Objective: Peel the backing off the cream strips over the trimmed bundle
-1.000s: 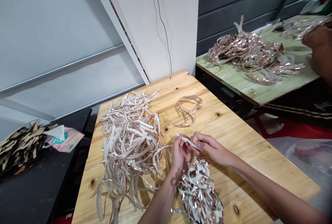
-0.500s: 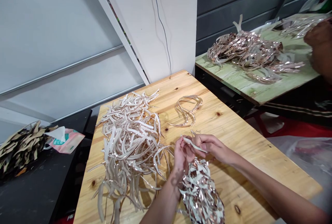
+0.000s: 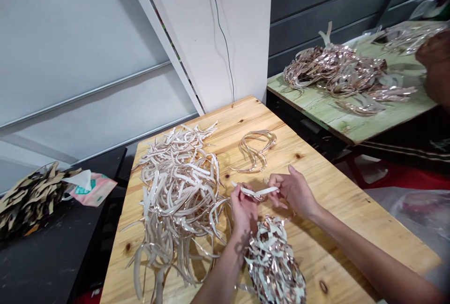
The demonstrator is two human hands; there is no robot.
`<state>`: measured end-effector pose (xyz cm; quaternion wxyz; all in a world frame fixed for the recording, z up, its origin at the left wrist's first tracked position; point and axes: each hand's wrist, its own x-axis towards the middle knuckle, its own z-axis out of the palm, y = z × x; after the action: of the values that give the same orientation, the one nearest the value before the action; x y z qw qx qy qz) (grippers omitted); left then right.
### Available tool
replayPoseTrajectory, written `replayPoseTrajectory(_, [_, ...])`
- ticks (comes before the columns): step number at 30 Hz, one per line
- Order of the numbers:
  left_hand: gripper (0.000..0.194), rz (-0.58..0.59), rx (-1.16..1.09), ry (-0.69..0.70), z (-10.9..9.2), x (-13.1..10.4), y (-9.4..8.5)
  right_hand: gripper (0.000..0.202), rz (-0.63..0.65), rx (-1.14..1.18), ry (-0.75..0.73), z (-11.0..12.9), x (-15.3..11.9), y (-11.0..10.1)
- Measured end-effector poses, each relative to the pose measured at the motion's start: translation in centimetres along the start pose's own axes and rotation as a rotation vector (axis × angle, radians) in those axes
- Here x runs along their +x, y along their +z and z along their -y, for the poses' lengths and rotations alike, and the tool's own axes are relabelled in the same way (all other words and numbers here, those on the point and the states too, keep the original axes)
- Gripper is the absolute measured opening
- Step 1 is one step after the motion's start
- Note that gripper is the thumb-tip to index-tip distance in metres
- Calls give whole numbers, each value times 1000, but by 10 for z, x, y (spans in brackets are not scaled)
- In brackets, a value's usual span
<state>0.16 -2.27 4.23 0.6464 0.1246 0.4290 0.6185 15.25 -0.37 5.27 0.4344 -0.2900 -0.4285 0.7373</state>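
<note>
Over the wooden table, my left hand (image 3: 244,210) pinches a pale, narrow strip (image 3: 265,192) with a shiny rose-gold side. The strip's other end lies at the fingers of my right hand (image 3: 293,193), which are curled against it while the thumb sticks up. Just below my hands is a thick bundle of crinkled strips (image 3: 276,262), white and metallic rose-gold. To the left of my left hand spreads a large tangled heap of similar strips (image 3: 179,191). A few curved loose strips (image 3: 258,147) rest beyond my hands.
The wooden table (image 3: 351,229) fills the middle. At left, a dark table (image 3: 31,271) carries a tissue pack (image 3: 93,191) and a pile of dark and tan strips (image 3: 31,201). At right, a green table (image 3: 330,118) bears a shiny strip heap (image 3: 341,74); a person's arm (image 3: 436,64) is beside it.
My right hand has turned, its thumb now raised, and moved slightly right. The strip between my hands is now stretched out more level. The view has shifted a little.
</note>
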Motion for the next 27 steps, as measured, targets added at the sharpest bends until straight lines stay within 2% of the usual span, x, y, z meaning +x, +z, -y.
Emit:
replayPoseTrajectory(2, [36, 73, 40, 78, 1, 1, -2, 60, -68, -231, -22, 0, 0, -1])
replayPoseTrajectory(5, [38, 143, 124, 170, 8, 5, -7, 45, -88, -607, -66, -4, 1, 0])
replayPoseTrajectory(7, [42, 170, 162, 213, 13, 8, -10, 39, -89, -701, -82, -7, 1, 2])
replayPoseTrajectory(10, [44, 168, 259, 223, 18, 8, -13, 34, -96, -680, -115, -10, 1, 4])
replayPoseTrajectory(13, [39, 121, 380, 164, 18, 2, -15, 34, -96, -635, -158, -10, 0, 5])
replayPoseTrajectory(18, [29, 73, 350, 172, 17, -7, -16, 31, -97, -597, -161, -9, -2, 6])
replayPoseTrajectory(23, [30, 199, 454, 167, 17, -6, -17, 30, -80, -524, -108, -10, -4, 5])
replayPoseTrajectory(27, [34, 182, 465, 202, 19, -2, -16, 29, -65, -498, -102, -9, -4, 7])
